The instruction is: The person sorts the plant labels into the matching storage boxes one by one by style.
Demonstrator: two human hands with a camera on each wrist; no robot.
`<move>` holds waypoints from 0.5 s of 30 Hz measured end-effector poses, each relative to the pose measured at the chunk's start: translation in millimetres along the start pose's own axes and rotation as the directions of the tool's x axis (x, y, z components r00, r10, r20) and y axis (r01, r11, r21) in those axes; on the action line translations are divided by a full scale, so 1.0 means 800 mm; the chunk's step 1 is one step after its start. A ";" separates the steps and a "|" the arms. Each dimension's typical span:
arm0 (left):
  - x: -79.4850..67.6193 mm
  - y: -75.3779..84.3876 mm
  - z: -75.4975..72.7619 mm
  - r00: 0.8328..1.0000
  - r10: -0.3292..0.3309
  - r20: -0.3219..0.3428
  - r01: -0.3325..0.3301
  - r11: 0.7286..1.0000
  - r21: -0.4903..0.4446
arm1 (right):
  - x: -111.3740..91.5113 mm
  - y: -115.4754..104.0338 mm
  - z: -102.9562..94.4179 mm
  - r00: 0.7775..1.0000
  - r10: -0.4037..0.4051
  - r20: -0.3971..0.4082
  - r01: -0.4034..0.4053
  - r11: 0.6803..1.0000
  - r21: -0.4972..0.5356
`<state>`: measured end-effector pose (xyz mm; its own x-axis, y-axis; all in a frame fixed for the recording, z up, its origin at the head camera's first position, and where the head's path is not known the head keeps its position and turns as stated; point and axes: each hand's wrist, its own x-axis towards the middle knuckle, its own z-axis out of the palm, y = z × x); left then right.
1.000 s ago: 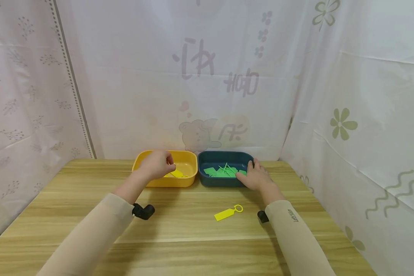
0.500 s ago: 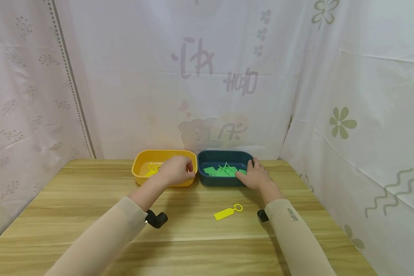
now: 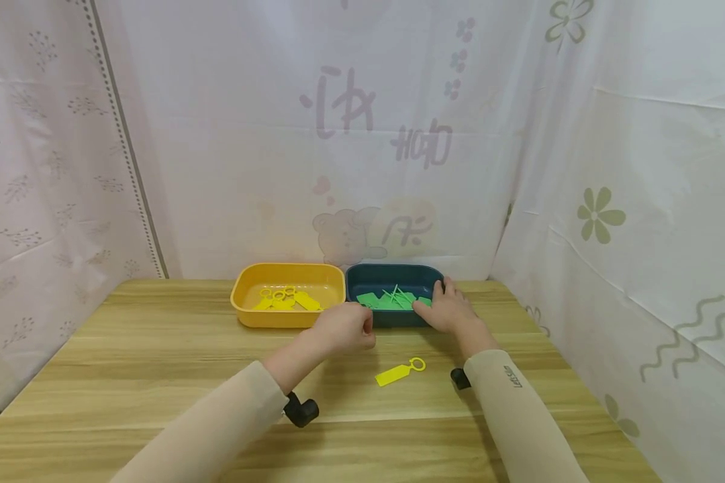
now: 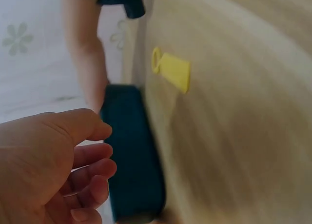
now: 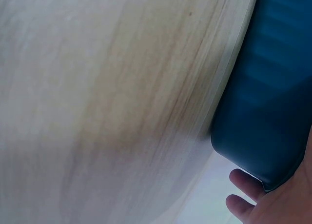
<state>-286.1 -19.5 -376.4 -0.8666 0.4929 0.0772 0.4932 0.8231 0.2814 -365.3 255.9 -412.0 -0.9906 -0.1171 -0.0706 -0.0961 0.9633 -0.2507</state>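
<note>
My left hand [image 3: 346, 327] hovers in front of the dark blue bin [image 3: 393, 268], near its left front corner. In the left wrist view its fingers [image 4: 95, 170] are loosely curled, with nothing between them and the thumb. A yellow ring-ended tag [image 3: 399, 372] lies flat on the table, right of and nearer than this hand. My right hand [image 3: 453, 310] holds the right end of the dark blue bin, thumb over the front rim and fingers round the far side. Green tags [image 3: 387, 300] with thin stems lie inside that bin.
A yellow bin [image 3: 293, 322] stands directly left of the blue one and contains several yellow tags [image 3: 280, 302]. Both are at the back of the wooden table [image 3: 157, 362]. Behind hangs a printed curtain [image 3: 248, 168], and another curtain closes the right side.
My left hand has moved from above the yellow bin rightward and toward me, past its front rim, uncovering the yellow tags. My right hand stays at the blue bin's right end.
</note>
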 end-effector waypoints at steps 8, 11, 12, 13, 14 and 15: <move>0.001 0.027 0.025 0.992 0.019 0.127 -0.019 1.000 0.000 | 0.002 0.001 0.000 1.000 0.003 -0.008 -0.003 1.000 0.001; 0.001 0.034 0.037 0.986 0.039 0.160 -0.040 0.999 0.004 | 0.002 0.001 0.001 1.000 0.001 -0.006 -0.001 1.000 -0.006; 0.001 0.036 0.040 0.985 0.043 0.168 -0.046 0.999 0.016 | 0.001 0.001 0.001 1.000 0.000 -0.005 0.000 1.000 -0.006; 0.001 0.038 0.043 0.983 0.046 0.175 -0.052 0.998 0.030 | 0.001 0.001 0.001 1.000 -0.001 -0.004 0.001 1.000 -0.005; 0.000 0.040 0.046 0.983 0.045 0.181 -0.053 0.998 0.040 | 0.001 0.001 0.001 1.000 -0.001 -0.004 0.001 1.000 -0.004; 0.000 0.042 0.048 0.981 0.042 0.188 -0.052 0.997 0.049 | 0.001 0.001 0.001 1.000 -0.001 -0.003 0.001 1.000 -0.003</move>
<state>-266.6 19.0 -403.3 -0.8155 0.5715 -0.0918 0.5410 0.8089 0.2302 -366.0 256.7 -413.2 -0.9908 -0.1174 -0.0677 -0.0972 0.9639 -0.2480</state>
